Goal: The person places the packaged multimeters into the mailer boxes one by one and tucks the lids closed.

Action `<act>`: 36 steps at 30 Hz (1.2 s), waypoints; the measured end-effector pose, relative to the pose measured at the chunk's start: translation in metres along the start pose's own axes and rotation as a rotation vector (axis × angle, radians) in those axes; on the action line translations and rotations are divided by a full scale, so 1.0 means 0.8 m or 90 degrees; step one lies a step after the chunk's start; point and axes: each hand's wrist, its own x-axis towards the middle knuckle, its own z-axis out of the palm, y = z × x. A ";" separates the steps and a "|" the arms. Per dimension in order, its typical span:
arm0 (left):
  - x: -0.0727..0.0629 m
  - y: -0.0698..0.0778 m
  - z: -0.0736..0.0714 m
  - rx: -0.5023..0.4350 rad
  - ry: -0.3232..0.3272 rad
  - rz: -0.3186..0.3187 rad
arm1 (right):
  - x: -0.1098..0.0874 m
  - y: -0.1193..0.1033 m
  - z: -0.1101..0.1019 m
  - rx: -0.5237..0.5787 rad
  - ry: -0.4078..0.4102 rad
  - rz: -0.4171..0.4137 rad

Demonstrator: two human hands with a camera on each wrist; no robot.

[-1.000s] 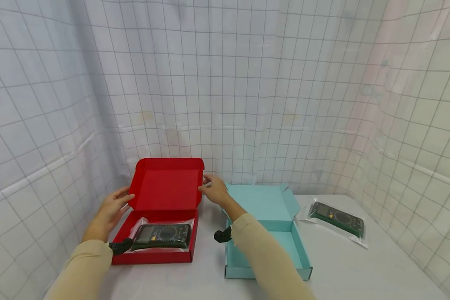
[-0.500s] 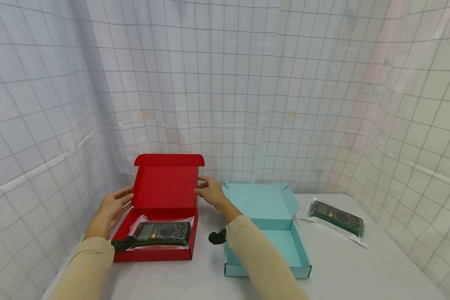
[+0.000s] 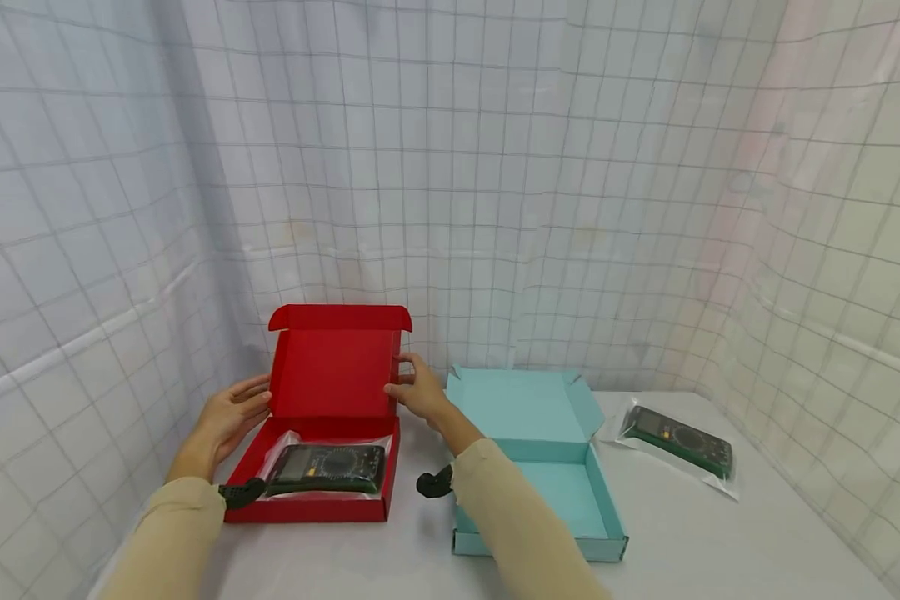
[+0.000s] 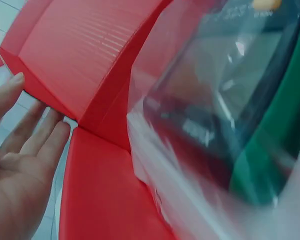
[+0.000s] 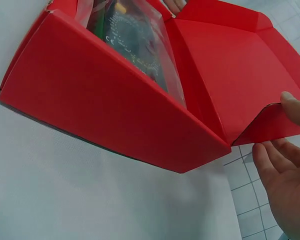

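A red cardboard box [image 3: 311, 510] stands on the left of the table with its lid [image 3: 333, 371] raised. Inside lies a multimeter [image 3: 330, 468], dark with a green edge, in a clear plastic bag [image 4: 145, 145]. At the lid's left side, my left hand [image 3: 228, 417] has its palm turned inward, thumb and fingertips right at the side flap's edge. My right hand [image 3: 423, 392] pinches the lid's right side flap [image 5: 265, 122], thumb on the inner face and fingers underneath.
A light blue box [image 3: 540, 546] stands right of the red one, lid folded back, partly covered by my right sleeve. Farther right lies a second bagged multimeter [image 3: 678, 437]. Grid-patterned white curtains [image 3: 487, 167] enclose the back and sides.
The red lid has tilted up and forward, its front flap now leaning over. My right hand has shifted slightly left with it, while the left hand stays beside the lid.
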 end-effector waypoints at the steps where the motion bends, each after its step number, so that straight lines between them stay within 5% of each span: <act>1: 0.000 -0.002 -0.001 0.018 -0.007 -0.003 | -0.001 0.000 -0.001 -0.003 -0.007 0.004; 9: -0.011 0.003 -0.020 0.201 -0.051 -0.029 | -0.002 -0.005 -0.007 -0.061 -0.078 -0.011; 27: -0.037 0.021 -0.028 0.340 -0.037 0.003 | -0.011 -0.018 -0.009 -0.178 -0.114 -0.042; 36: -0.053 0.016 -0.026 0.336 -0.053 0.007 | -0.024 -0.019 -0.012 -0.229 -0.141 -0.088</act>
